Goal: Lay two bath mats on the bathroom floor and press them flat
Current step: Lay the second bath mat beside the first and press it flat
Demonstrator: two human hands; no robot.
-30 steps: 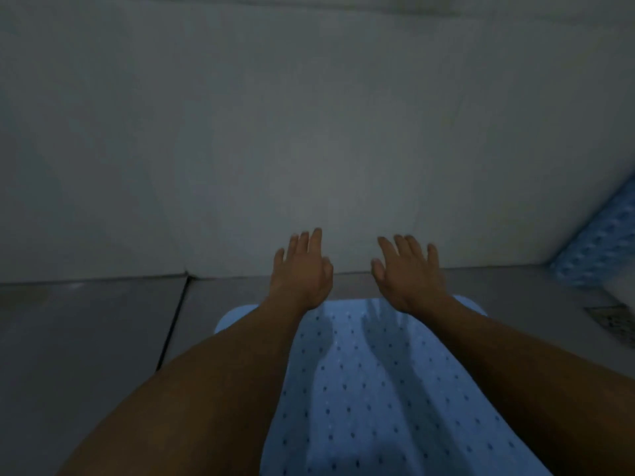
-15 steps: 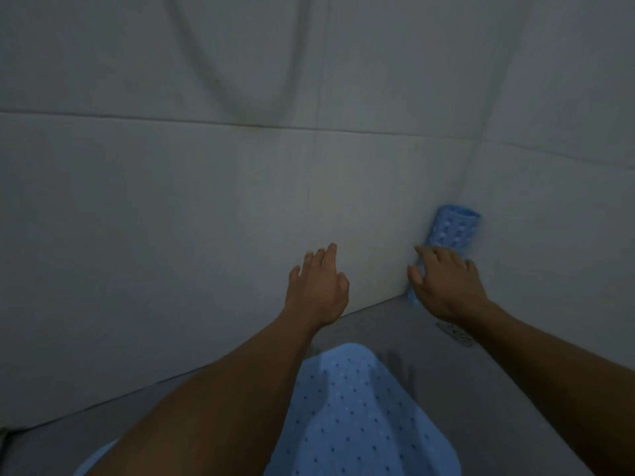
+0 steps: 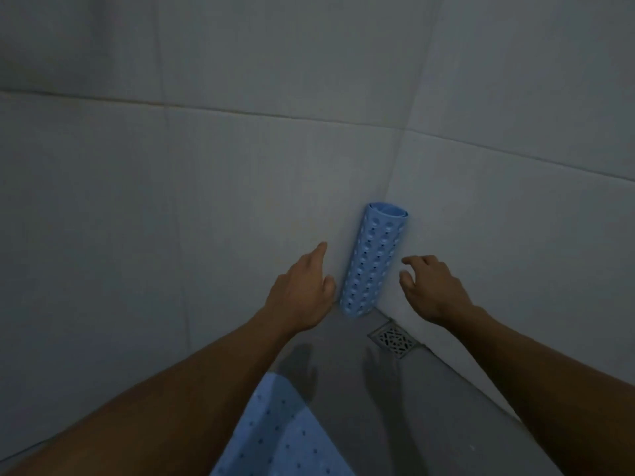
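Observation:
A rolled-up light blue bath mat (image 3: 372, 266) with round holes stands upright in the corner where two tiled walls meet. My left hand (image 3: 302, 290) hovers just to its left with straight fingers, holding nothing. My right hand (image 3: 431, 286) hovers to its right, fingers loosely curled, a small gap from the roll. A second light blue mat (image 3: 285, 438) lies unrolled on the grey floor at the bottom, partly hidden by my left forearm.
A square metal floor drain (image 3: 393, 339) sits in the grey floor just right of the roll's base. Pale tiled walls (image 3: 171, 207) close in on the left and right, meeting at the corner.
The view has turned right from the flat mat to the corner. Both hands left the flat mat and now reach either side of the rolled mat.

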